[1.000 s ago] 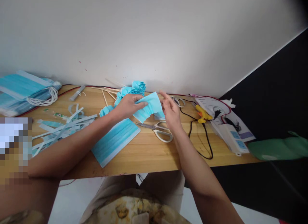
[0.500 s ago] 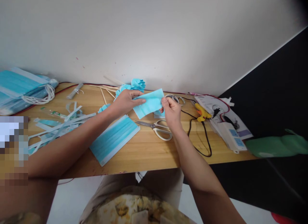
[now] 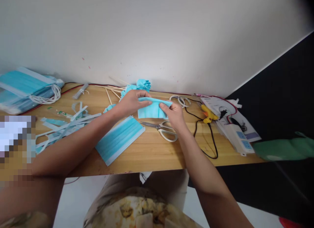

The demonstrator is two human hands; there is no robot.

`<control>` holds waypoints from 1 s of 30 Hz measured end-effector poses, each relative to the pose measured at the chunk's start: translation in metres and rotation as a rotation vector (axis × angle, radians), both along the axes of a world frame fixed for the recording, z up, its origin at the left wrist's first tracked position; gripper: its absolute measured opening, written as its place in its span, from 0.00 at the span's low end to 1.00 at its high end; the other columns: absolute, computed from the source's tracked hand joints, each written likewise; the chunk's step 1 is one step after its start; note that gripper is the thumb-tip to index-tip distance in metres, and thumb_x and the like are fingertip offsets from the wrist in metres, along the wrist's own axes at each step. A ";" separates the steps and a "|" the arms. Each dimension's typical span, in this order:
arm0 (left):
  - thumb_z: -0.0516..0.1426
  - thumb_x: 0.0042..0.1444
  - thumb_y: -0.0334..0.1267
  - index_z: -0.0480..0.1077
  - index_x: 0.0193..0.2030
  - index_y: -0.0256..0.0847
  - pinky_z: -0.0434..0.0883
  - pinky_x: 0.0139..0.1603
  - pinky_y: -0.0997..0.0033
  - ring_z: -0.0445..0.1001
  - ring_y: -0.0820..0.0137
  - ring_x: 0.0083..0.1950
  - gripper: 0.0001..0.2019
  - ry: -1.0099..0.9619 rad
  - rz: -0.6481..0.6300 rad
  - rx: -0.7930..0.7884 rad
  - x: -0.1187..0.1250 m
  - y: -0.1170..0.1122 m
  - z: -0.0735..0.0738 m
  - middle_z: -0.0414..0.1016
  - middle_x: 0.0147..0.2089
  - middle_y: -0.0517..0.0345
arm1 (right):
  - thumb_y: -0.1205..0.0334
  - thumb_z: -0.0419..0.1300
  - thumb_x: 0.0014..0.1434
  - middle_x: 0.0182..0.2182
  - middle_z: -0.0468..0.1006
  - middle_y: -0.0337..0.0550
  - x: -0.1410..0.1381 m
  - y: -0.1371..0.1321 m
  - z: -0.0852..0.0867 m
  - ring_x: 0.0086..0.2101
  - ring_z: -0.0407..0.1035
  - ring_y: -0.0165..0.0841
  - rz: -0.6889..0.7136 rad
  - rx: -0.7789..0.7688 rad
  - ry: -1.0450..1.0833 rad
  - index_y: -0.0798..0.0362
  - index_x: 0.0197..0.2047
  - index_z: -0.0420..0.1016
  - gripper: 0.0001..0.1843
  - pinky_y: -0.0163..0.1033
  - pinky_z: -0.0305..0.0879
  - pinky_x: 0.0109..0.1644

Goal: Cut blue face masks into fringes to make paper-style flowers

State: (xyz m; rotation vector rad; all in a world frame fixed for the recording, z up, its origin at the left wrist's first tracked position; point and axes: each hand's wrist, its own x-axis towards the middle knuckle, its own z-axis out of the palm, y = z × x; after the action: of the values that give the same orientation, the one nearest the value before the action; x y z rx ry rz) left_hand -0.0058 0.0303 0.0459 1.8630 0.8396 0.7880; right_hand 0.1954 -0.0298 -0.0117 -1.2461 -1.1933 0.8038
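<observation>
Both hands hold a small blue piece of mask fabric [image 3: 152, 109] above the wooden table [image 3: 152, 156]. My left hand [image 3: 132, 102] pinches its left top edge. My right hand [image 3: 173, 113] pinches its right edge, fingers closed on the fabric. The piece hangs folded over between them. Just below it lie white-handled scissors [image 3: 164, 130]. A flat blue face mask [image 3: 120, 138] rests on the table under my left forearm. Behind the hands sits a blue fabric flower [image 3: 142, 85] beside thin wooden sticks [image 3: 110, 90].
A stack of blue masks [image 3: 22, 87] with white ear loops lies at far left, cut strips [image 3: 61, 126] in front of it. At right are a yellow glue gun [image 3: 208, 113], a black cable [image 3: 208, 139], a white power strip [image 3: 236, 136] and a green object [image 3: 284, 149].
My right hand went from open beside the fabric to pinching its right edge. The piece then dropped lower and folded over between both hands.
</observation>
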 end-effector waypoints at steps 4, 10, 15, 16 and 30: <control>0.64 0.48 0.45 0.74 0.31 0.37 0.61 0.28 0.73 0.66 0.73 0.27 0.12 0.036 -0.017 0.013 -0.002 0.008 -0.004 0.70 0.24 0.62 | 0.43 0.67 0.51 0.23 0.68 0.35 0.006 0.005 -0.003 0.25 0.60 0.27 -0.165 0.079 -0.023 0.53 0.28 0.76 0.19 0.35 0.61 0.30; 0.63 0.51 0.49 0.72 0.33 0.37 0.64 0.31 0.72 0.67 0.72 0.30 0.15 -0.216 0.093 -0.073 0.001 0.010 -0.011 0.71 0.28 0.59 | 0.46 0.66 0.54 0.22 0.66 0.33 0.007 0.005 -0.003 0.24 0.57 0.26 -0.141 0.094 -0.115 0.53 0.29 0.77 0.17 0.34 0.56 0.28; 0.61 0.52 0.46 0.72 0.31 0.38 0.60 0.27 0.74 0.62 0.74 0.27 0.12 -0.195 0.163 -0.032 -0.002 0.013 -0.012 0.66 0.25 0.62 | 0.51 0.67 0.53 0.23 0.71 0.33 0.004 0.003 0.002 0.25 0.61 0.27 -0.097 0.077 -0.219 0.52 0.34 0.80 0.13 0.34 0.57 0.29; 0.61 0.52 0.45 0.72 0.30 0.38 0.59 0.26 0.74 0.62 0.75 0.26 0.12 -0.187 0.170 -0.024 -0.003 0.014 -0.012 0.66 0.24 0.62 | 0.51 0.67 0.53 0.23 0.71 0.34 0.005 0.003 0.003 0.25 0.61 0.28 -0.110 0.080 -0.244 0.51 0.34 0.80 0.12 0.34 0.57 0.29; 0.60 0.54 0.41 0.71 0.31 0.37 0.72 0.35 0.71 0.75 0.71 0.30 0.08 -0.177 0.126 -0.040 -0.005 0.017 -0.003 0.71 0.28 0.61 | 0.53 0.67 0.53 0.22 0.72 0.35 0.012 0.001 0.010 0.26 0.63 0.30 -0.007 0.071 -0.325 0.52 0.28 0.81 0.11 0.36 0.59 0.31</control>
State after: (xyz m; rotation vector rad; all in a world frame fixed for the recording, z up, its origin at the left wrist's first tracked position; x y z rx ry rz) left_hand -0.0106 0.0475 0.0431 1.6897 0.8592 0.9927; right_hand 0.2074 -0.0291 -0.0016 -1.3554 -1.4631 0.5605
